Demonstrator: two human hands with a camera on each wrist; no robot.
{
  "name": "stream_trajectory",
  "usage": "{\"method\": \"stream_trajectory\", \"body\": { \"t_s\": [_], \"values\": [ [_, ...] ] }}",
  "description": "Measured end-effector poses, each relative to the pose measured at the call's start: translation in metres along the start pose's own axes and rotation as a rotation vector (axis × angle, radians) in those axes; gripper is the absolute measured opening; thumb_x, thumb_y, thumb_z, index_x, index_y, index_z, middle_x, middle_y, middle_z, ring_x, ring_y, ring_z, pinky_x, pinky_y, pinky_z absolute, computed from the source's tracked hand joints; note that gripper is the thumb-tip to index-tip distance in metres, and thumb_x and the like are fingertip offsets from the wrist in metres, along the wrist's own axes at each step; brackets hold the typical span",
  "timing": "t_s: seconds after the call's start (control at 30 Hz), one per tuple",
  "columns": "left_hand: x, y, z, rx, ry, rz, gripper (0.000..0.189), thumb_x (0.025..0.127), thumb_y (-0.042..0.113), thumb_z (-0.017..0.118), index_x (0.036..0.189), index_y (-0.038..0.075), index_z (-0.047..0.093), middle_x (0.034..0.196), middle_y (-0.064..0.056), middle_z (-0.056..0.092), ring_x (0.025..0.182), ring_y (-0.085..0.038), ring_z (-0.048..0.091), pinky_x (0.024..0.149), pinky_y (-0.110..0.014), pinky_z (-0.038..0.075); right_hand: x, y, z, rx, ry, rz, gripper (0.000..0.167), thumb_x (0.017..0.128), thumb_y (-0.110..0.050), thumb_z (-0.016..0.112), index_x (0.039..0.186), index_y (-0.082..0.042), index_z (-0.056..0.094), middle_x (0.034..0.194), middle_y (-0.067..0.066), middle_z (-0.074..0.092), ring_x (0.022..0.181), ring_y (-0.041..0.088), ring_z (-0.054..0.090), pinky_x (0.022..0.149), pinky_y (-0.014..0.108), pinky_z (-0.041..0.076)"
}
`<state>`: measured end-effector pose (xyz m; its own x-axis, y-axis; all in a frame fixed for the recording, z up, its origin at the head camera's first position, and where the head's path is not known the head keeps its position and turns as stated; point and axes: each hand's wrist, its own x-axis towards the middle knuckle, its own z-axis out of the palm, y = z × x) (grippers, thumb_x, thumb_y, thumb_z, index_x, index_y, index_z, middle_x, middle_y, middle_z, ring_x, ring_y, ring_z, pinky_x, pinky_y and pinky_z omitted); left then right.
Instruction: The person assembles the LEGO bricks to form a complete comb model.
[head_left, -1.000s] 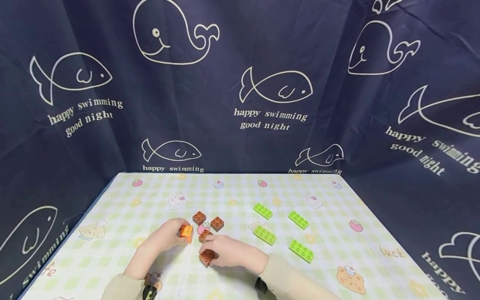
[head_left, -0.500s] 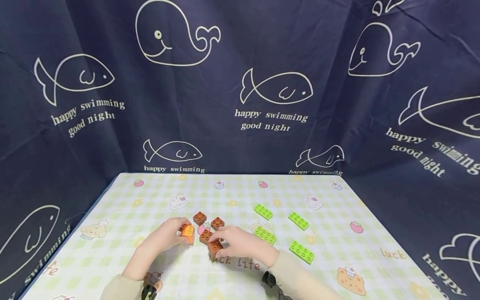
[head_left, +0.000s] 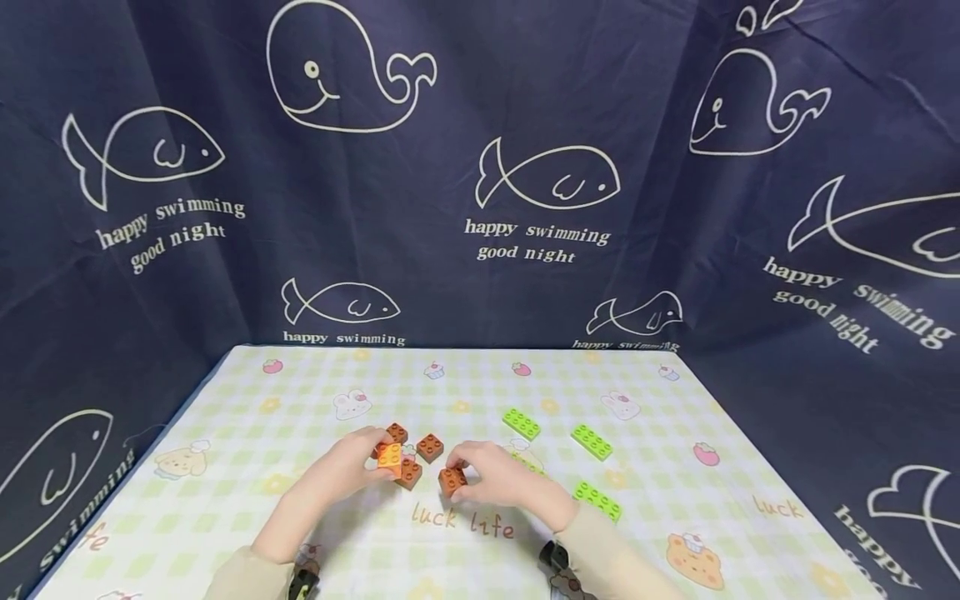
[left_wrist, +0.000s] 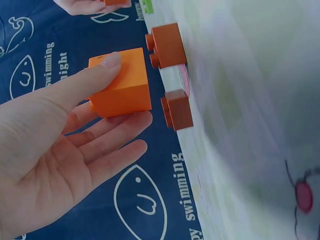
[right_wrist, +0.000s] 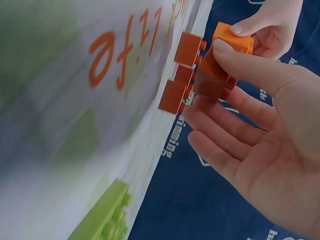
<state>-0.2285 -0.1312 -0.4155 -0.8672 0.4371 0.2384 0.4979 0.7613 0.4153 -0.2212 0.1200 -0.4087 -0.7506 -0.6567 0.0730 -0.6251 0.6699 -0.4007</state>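
My left hand [head_left: 347, 463] pinches an orange toy building brick [left_wrist: 122, 87] between thumb and fingers, raised off the table in the left wrist view. To its right, my right hand [head_left: 498, 475] pinches a brown building brick [right_wrist: 212, 77], also lifted. A gap separates the two held bricks in the head view. Loose brown bricks lie around the left hand: one brick [head_left: 397, 432] behind the orange one and partly covered, another brick [head_left: 430, 447] between the hands, and a third brick [head_left: 408, 474] just in front of the orange one.
Several flat green bricks lie on the right: one back brick [head_left: 521, 423], one farther right [head_left: 592, 442], one nearer [head_left: 597, 501]; another is mostly behind the right hand. A checked cloth [head_left: 450, 558] covers the table. A dark blue printed curtain [head_left: 435, 275] surrounds it.
My right hand has carried its brown brick rightward and away from the front edge, uncovering a loose brown brick. The left hand has shifted slightly right with the orange brick.
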Motion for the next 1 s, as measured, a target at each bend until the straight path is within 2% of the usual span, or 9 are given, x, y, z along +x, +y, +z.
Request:
{"method": "stream_trajectory", "body": {
  "t_s": [0.27, 0.57, 0.8, 1.0],
  "values": [
    [0.006, 0.009, 0.005, -0.008, 0.022, 0.021, 0.041, 0.073, 0.021, 0.078, 0.105, 0.004, 0.061, 0.096, -0.003, 0.062, 0.086, -0.016, 0.06, 0.079, -0.036, 0.053, -0.01, 0.011, -0.007, 0.016, 0.014, 0.019, 0.033, 0.08, -0.022, 0.073, 0.108, -0.009, 0.062, 0.102, -0.002, 0.066, 0.095, 0.01, 0.061, 0.088, 0.026, 0.05],
    [0.013, 0.021, 0.009, -0.077, 0.002, 0.056, 0.038, 0.072, 0.02, 0.079, 0.102, 0.003, 0.061, 0.087, 0.002, 0.058, 0.076, -0.01, 0.053, 0.067, -0.021, 0.048, -0.027, 0.026, -0.009, 0.029, 0.075, 0.048, 0.03, 0.076, -0.018, 0.076, 0.1, -0.009, 0.061, 0.095, -0.002, 0.064, 0.089, 0.011, 0.059, 0.083, 0.025, 0.05],
    [0.018, 0.029, 0.015, -0.101, -0.031, 0.052, 0.038, 0.069, 0.022, 0.081, 0.095, 0.004, 0.059, 0.084, 0.002, 0.056, 0.073, -0.012, 0.051, 0.061, -0.021, 0.045, -0.037, 0.034, -0.01, 0.042, 0.108, 0.038, 0.03, 0.075, -0.016, 0.077, 0.099, -0.008, 0.06, 0.095, 0.0, 0.063, 0.088, 0.014, 0.058, 0.083, 0.027, 0.05],
    [0.026, 0.036, 0.019, -0.1, -0.039, 0.113, 0.036, 0.07, 0.026, 0.081, 0.092, 0.007, 0.06, 0.079, 0.007, 0.055, 0.072, -0.007, 0.05, 0.063, -0.022, 0.046, -0.043, 0.04, -0.012, 0.034, 0.138, 0.07, 0.034, 0.076, -0.018, 0.076, 0.104, -0.007, 0.06, 0.101, 0.002, 0.063, 0.092, 0.015, 0.059, 0.086, 0.031, 0.051]
  ]
}}
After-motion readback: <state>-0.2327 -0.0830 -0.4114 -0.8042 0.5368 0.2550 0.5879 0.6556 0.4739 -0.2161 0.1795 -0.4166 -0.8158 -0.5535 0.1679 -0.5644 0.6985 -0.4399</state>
